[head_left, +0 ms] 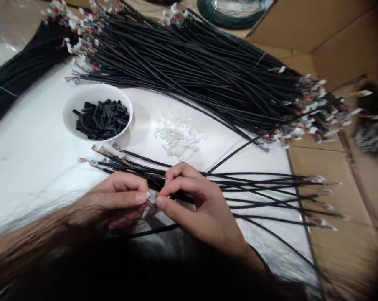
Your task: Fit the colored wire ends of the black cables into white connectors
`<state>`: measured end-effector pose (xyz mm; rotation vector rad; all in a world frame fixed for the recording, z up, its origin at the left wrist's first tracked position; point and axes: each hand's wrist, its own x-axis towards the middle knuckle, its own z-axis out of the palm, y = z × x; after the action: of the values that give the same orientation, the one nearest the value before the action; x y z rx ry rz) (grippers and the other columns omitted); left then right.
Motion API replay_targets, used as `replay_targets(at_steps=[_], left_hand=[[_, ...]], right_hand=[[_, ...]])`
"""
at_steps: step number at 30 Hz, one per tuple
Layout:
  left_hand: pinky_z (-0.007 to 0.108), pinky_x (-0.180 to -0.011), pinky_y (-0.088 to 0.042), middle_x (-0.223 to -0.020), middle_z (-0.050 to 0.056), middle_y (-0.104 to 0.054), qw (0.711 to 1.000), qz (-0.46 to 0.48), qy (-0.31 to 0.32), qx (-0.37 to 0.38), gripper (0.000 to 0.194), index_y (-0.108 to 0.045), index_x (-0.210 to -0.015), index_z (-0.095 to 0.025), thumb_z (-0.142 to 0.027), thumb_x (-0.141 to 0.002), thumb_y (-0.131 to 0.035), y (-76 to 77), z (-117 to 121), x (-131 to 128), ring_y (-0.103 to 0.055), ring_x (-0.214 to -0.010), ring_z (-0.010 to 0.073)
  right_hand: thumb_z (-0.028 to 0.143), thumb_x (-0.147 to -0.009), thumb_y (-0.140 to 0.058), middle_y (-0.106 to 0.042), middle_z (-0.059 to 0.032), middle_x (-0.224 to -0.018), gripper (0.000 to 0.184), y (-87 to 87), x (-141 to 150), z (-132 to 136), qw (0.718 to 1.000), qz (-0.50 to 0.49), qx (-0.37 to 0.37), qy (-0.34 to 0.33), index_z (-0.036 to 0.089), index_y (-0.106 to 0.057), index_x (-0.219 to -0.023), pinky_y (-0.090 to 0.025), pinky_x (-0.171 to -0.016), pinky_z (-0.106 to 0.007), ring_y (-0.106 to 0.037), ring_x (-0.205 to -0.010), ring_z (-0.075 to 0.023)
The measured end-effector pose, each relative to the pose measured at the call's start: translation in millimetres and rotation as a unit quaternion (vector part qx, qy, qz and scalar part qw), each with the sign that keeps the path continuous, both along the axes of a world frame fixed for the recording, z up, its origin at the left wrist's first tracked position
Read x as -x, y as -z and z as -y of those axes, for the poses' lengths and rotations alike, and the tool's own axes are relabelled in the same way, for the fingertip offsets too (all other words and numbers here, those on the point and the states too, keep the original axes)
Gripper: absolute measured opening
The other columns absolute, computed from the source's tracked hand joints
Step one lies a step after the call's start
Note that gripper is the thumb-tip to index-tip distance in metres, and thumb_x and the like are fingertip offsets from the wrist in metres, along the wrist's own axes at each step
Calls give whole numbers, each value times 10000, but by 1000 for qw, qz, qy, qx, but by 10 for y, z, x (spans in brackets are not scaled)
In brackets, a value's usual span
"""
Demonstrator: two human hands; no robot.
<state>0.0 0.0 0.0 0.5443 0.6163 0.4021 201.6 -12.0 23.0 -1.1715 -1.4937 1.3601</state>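
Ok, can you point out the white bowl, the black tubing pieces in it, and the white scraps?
White bowl (96, 90), head view, inner wall.
Black tubing pieces (101, 120), head view, middle of the heap.
White scraps (178, 138), head view, middle of the pile.

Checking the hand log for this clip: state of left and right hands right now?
Left hand: closed, pinching the coloured wire end.
Right hand: closed, pinching the same wire end from the other side.
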Motion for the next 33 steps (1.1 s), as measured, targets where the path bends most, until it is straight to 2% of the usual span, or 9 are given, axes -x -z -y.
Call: replay_targets(at_steps=[6,9,14,17,22,25,28,33], left_hand=[[76,-350,-295,-508,-26,-537,998,-30,-9,50,319,-622,-704,-115,-374,-841,-748,-29,-15,15,-353,-374,9],[74,-338,-287,-504,-20,-552,997,-48,-28,50,334,-623,-687,-112,-384,-826,-761,-41,-14,9,-351,-362,7],[90,-324,-263,-475,-34,-527,998,-27,-52,25,304,-619,-700,-129,-367,-860,-719,5,10,-15,-303,-340,11],[103,-338,-245,-469,-45,-498,998,-44,-54,7,319,-593,-684,-138,-370,-879,-693,-12,41,-32,-286,-354,17],[141,-407,-208,-496,-56,-424,988,-131,-51,-66,362,-571,-652,-136,-405,-869,-681,-115,84,-59,-299,-440,40],[169,-445,-204,-524,-46,-424,973,-186,-50,-131,385,-552,-611,-132,-402,-867,-653,-160,77,-72,-324,-485,53],[184,-455,-202,-527,-44,-421,964,-211,-43,-157,374,-550,-608,-135,-393,-866,-630,-186,65,-81,-327,-495,60],[176,-428,-188,-504,-55,-406,975,-196,-41,-98,387,-568,-662,-149,-473,-864,-634,-171,70,-77,-300,-456,54]], right_hand=[[117,-749,-746,-574,-11,-812,98,8,-16,30,999,17,-22,30,194,-699,-710,-495,-747,-290,-591,-784,-147],[109,-752,-738,-575,-14,-796,109,16,5,32,996,41,-53,50,185,-683,-697,-502,-735,-291,-588,-762,-145],[87,-777,-703,-582,-21,-794,112,40,44,69,985,86,-126,78,184,-684,-723,-513,-683,-290,-592,-731,-145],[74,-803,-669,-576,-41,-806,115,63,72,112,967,134,-191,102,174,-684,-748,-517,-664,-302,-597,-747,-159],[63,-836,-631,-588,-62,-796,137,129,127,152,935,198,-271,117,172,-681,-770,-531,-631,-328,-590,-735,-177],[58,-833,-633,-592,-66,-774,138,163,147,151,932,195,-283,115,158,-686,-754,-528,-609,-328,-578,-714,-175],[43,-816,-643,-592,-67,-762,131,172,145,147,940,174,-271,110,138,-705,-750,-491,-556,-305,-550,-666,-157],[36,-818,-644,-581,-62,-798,121,143,111,131,967,111,-217,71,115,-726,-780,-457,-534,-265,-535,-641,-124]])
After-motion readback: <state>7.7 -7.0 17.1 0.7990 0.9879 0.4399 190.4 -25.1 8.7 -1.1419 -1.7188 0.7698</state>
